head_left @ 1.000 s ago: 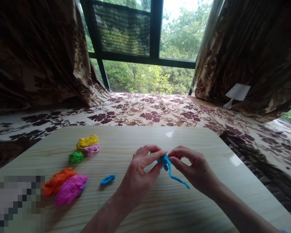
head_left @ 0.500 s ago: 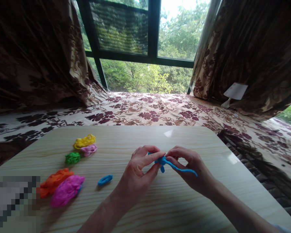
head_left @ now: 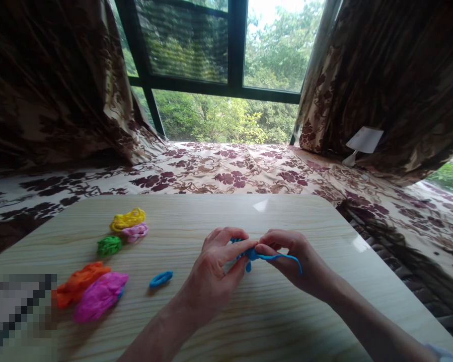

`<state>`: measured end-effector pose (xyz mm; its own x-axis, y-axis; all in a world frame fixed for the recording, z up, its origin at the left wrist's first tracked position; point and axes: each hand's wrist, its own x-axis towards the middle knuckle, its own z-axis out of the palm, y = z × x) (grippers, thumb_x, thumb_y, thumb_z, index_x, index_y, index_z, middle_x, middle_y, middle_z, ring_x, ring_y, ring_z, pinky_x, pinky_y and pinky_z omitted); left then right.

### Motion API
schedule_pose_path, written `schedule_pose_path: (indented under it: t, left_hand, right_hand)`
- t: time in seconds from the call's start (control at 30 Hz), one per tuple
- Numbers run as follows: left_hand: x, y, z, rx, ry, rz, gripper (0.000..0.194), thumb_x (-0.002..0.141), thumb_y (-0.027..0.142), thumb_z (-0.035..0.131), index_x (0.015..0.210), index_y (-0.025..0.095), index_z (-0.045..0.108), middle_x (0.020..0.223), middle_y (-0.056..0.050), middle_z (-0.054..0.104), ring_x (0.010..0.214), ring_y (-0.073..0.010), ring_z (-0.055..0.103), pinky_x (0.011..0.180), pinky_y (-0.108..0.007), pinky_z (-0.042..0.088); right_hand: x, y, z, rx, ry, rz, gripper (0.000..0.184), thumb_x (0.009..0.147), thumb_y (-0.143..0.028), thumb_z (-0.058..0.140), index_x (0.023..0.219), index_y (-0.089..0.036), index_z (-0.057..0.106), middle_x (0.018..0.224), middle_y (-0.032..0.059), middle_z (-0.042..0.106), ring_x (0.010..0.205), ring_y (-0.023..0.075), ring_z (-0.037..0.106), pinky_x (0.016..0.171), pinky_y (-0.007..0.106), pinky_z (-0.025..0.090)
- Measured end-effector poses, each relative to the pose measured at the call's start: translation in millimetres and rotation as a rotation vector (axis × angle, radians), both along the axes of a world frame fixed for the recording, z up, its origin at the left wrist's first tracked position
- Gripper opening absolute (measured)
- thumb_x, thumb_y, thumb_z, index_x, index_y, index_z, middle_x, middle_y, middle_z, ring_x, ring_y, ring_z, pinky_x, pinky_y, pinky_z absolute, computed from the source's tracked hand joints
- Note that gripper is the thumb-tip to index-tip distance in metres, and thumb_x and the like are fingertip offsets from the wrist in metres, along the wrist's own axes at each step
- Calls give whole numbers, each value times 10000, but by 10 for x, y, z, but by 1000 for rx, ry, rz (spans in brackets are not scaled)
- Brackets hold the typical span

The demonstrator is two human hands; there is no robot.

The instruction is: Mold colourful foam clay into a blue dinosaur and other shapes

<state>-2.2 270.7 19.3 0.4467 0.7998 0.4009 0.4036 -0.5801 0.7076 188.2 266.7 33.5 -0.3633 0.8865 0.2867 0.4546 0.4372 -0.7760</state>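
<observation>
A knotted blue yarn-like strand (head_left: 252, 254) sits between my two hands above the table. My left hand (head_left: 216, 259) pinches it from the left, and its fingers hide part of the blue material behind them. The thumb and forefinger of my right hand (head_left: 292, 256) grip it close to the knot. From there a thin loose tail runs right across those fingers and bends down at its end. A short blue end hangs below the knot. On the table left of my left hand lies a small blue loop (head_left: 161, 279).
Magenta (head_left: 101, 296) and orange (head_left: 82, 284) bundles lie at the table's left, with a bit of blue beside the magenta. Behind them are green (head_left: 109, 246), pale pink (head_left: 135, 233) and yellow (head_left: 128, 219) bundles. Patterned cloth and a small lamp (head_left: 364, 141) are beyond the table (head_left: 196, 206).
My right fingers have closed in at the knot, and the tail now curves downward at its end. The whole view has shifted slightly; the bundles lie as before.
</observation>
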Motion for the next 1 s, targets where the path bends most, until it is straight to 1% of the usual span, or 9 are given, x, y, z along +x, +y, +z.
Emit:
schedule_pose_path:
  t: [0.07,0.13,0.23,0.37,0.43,0.53,0.8,0.9,1.0]
  left_hand:
    - [13,-5,22,-56,-61,29,297,840,170,494,1084,310,592,1068,-9,525,1033,-162,485,933,-330,394]
    - [21,-8,59,-120,-131,67,252,841,198,506,1061,280,597,1043,-9,535,1015,-153,504,909,-296,412]
    - [18,-15,116,-218,-209,120,203,845,246,509,1028,251,596,964,1,557,943,-140,541,844,-264,445]
    - [7,-33,141,-319,-263,154,216,839,313,517,1036,251,577,899,15,563,859,-136,570,726,-241,485]
    - [9,-43,138,-306,-273,154,240,836,314,523,1065,265,572,891,22,560,853,-131,569,736,-240,481]
    - [16,-54,135,-261,-265,151,272,838,302,525,1106,286,571,872,26,549,860,-125,561,773,-242,465]
    - [42,-81,134,-228,-253,167,229,837,307,516,1042,251,601,851,7,524,840,-148,557,750,-278,483]
    - [46,-86,115,-197,-226,193,206,831,306,521,1015,252,597,848,9,532,835,-157,568,766,-305,485]
    - [43,-97,88,-185,-185,270,268,813,308,545,1079,278,551,859,11,543,856,-174,578,753,-328,496]
  right_hand:
    - [-25,4,-8,-8,46,-42,225,883,-287,482,772,-163,633,685,5,604,640,114,539,570,216,406]
    - [-53,5,-2,28,90,-62,207,892,-251,464,806,-171,635,733,12,620,685,121,566,616,224,433]
    - [-86,-6,10,179,110,-46,151,867,-182,496,918,-181,638,860,36,625,779,135,583,686,245,456]
    - [-106,-32,-4,334,87,-19,269,836,-111,514,1074,-201,603,1008,66,585,893,159,568,760,283,463]
    - [-114,-36,-18,367,73,-14,320,834,-92,509,1119,-216,584,1023,68,579,908,163,562,772,295,464]
    - [-129,-33,-30,375,65,-14,341,835,-80,501,1135,-224,575,1020,68,578,908,165,559,771,304,466]
    - [-152,-56,-6,349,99,-3,262,828,-83,501,1049,-193,591,981,74,577,881,164,565,748,297,480]
    - [-151,-62,0,334,103,-2,243,834,-99,494,1034,-197,591,981,79,578,884,171,568,755,303,484]
    - [-152,-58,4,319,93,-9,241,843,-119,489,1044,-206,591,995,86,579,900,181,567,761,313,486]
